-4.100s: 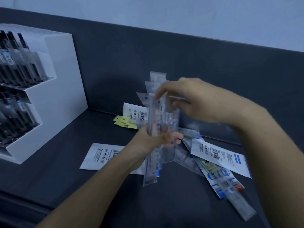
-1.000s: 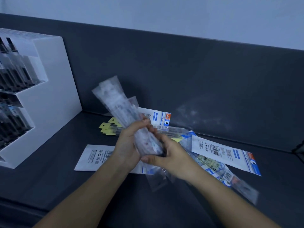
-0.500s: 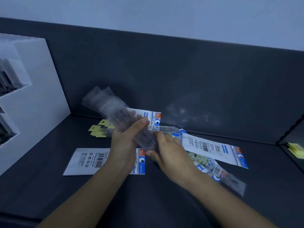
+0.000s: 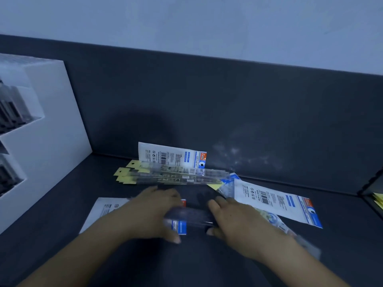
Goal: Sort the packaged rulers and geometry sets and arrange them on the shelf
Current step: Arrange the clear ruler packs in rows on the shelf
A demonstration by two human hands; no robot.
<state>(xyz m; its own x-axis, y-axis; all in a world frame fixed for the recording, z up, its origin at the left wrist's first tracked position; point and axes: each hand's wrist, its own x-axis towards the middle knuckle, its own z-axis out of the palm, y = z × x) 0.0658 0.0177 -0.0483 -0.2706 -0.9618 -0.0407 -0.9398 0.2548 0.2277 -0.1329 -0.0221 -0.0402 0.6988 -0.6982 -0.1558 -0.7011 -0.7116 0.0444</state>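
The left hand [image 4: 153, 212] and right hand [image 4: 238, 222] gripped the ruler-pack bundle [image 4: 191, 218], whose slick sleeves might slip loose and scatter

ruler bundle [image 4: 191, 216]: raised, tilted → lowered, level | left hand [image 4: 152, 213], right hand [image 4: 235, 221]: down, gripping its ends

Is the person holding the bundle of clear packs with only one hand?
No, the left hand and the right hand each grip one end of the bundle of clear packs.
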